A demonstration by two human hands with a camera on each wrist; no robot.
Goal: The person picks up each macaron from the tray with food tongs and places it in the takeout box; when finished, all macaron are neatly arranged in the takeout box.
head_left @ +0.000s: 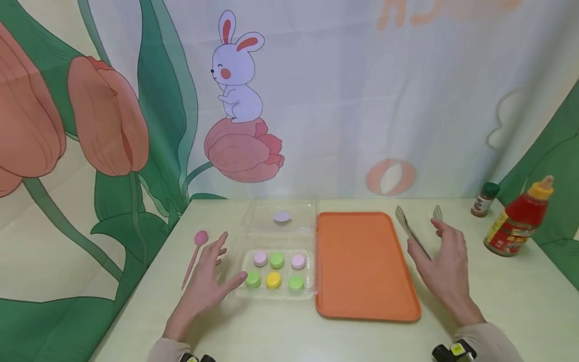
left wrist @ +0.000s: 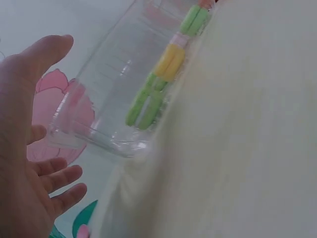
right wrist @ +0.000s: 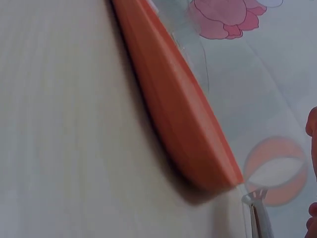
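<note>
A clear plastic box point(head_left: 280, 296) lies with its lid folded back on the table. Inside sit several macarons: pink, green and one yellow macaron point(head_left: 273, 280). My left hand point(head_left: 208, 276) hovers at the box's left side, thumb and fingers spread and holding nothing; the left wrist view shows this hand point(left wrist: 29, 148) beside the clear wall. My right hand point(head_left: 445, 266) is over metal tongs point(head_left: 413, 234), its thumb and fingers apart, and it covers part of them. In the right wrist view, only fingertips point(right wrist: 313, 124) show at the edge, with the tongs point(right wrist: 258, 218) below.
An orange tray point(head_left: 364, 266) lies between the box and the tongs. A pink spoon-like stick point(head_left: 194, 256) lies left of my left hand. At the right stand a green-capped spice jar point(head_left: 485, 200) and a red sauce bottle point(head_left: 517, 221). A printed curtain point(head_left: 325, 100) hangs behind the table.
</note>
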